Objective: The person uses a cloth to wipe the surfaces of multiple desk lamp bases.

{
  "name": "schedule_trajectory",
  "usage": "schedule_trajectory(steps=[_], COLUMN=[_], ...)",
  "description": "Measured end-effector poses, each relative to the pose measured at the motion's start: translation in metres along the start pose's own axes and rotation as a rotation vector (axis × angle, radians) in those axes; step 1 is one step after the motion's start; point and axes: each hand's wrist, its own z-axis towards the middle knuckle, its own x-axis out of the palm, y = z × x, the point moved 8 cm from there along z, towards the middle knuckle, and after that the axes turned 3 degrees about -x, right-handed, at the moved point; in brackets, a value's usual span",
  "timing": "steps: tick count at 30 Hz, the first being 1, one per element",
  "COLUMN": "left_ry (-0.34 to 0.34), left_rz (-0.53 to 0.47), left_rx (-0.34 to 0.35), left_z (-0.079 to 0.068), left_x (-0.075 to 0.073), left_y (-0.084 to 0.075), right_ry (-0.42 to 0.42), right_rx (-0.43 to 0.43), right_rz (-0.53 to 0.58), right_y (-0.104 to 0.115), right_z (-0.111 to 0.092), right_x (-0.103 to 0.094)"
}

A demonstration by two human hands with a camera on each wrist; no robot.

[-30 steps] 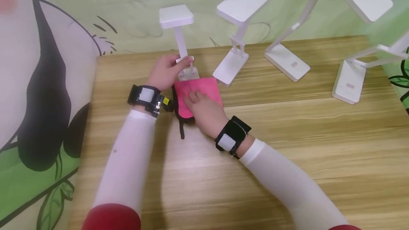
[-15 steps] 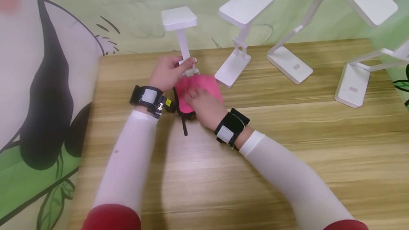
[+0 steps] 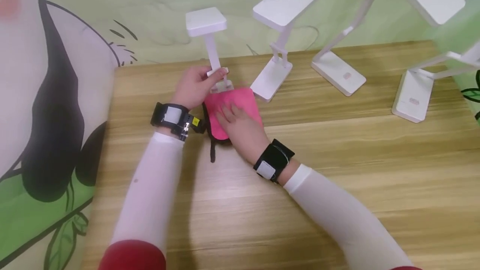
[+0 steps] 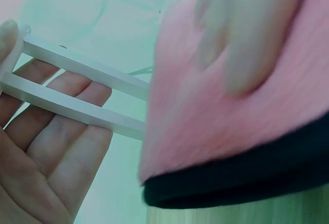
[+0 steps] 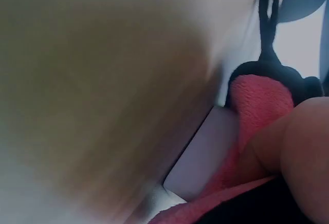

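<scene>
My left hand point(image 3: 192, 88) grips the arm of the leftmost white desk lamp point(image 3: 212, 52), its thumb at the joint just above the base. In the left wrist view its fingers lie behind the lamp's two thin struts point(image 4: 77, 107). A pink cloth point(image 3: 249, 102) with black edging and a black hanging loop point(image 3: 213, 152) covers most of the lamp's base. On top of the cloth rests my right hand point(image 3: 245, 134), its fingers extended and pressing down. In the right wrist view a strip of the lamp base point(image 5: 205, 154) shows beside the cloth.
Close to the cloth on the right stands a second desk lamp point(image 3: 271, 79). Two more lamps, a third point(image 3: 339, 74) and a fourth point(image 3: 412, 95), stand farther right on the wooden table point(image 3: 318, 145). A painted wall point(image 3: 157, 16) borders the table behind and at left.
The right hand and cloth shift slightly back and forth over the lamp base; the cloth, bunched half a second ago, now lies flatter. The left hand keeps its grip on the lamp.
</scene>
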Motion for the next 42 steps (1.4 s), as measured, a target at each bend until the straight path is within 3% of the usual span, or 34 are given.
schedule_trajectory(steps=[4, 8, 15, 22, 31, 42], left_ry=[-0.011, -0.014, -0.01, -0.007, -0.016, -0.027], left_rz=[0.013, 0.027, -0.003, -0.014, -0.003, -0.002], left_rx=[-0.002, -0.004, -0.002, 0.022, 0.013, 0.016], left_z=[-0.002, -0.003, -0.003, -0.003, -0.005, -0.006], left_x=[-0.003, -0.002, 0.001, 0.002, 0.0, 0.002], left_y=[0.002, 0.003, 0.002, -0.001, 0.002, 0.0], right_ry=[0.02, 0.029, -0.034, -0.019, 0.0, 0.131], right_rx=[-0.025, -0.047, -0.075, -0.017, -0.043, -0.036], right_rz=[0.021, 0.068, 0.122, 0.248, 0.276, 0.249], right_y=[0.008, 0.009, -0.009, -0.026, -0.02, -0.007], right_z=[-0.014, -0.016, 0.012, 0.03, 0.011, -0.016], right_x=[-0.002, -0.004, -0.001, -0.004, -0.003, -0.006])
